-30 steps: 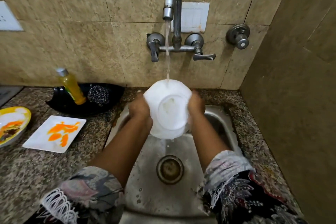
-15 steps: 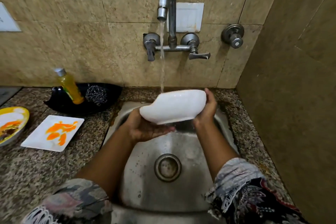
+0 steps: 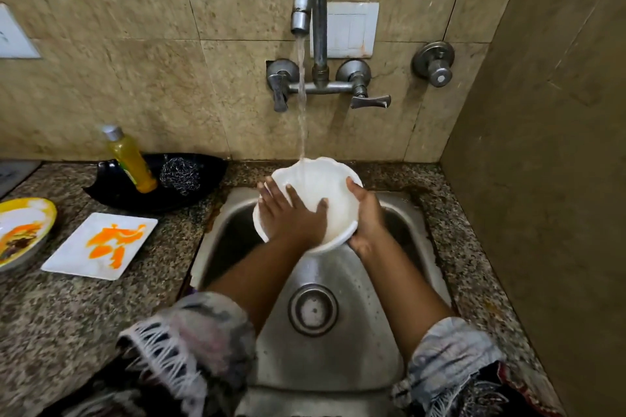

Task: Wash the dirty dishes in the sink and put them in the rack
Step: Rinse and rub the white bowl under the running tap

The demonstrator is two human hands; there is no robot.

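Bowl (image 3: 333,210) sits over the sink (image 3: 366,342) under the tap stream (image 3: 301,105), right hand (image 3: 367,217) gripping its rim, left hand (image 3: 293,213) flat with fingers spread inside it, stained square plate (image 3: 101,245) and yellow dish (image 3: 20,234) on the surface well left of both hands.

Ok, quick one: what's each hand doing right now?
Left hand: open, fingers spread flat inside the white bowl, under the running water.
Right hand: closed on the bowl's rim, holding it over the sink.
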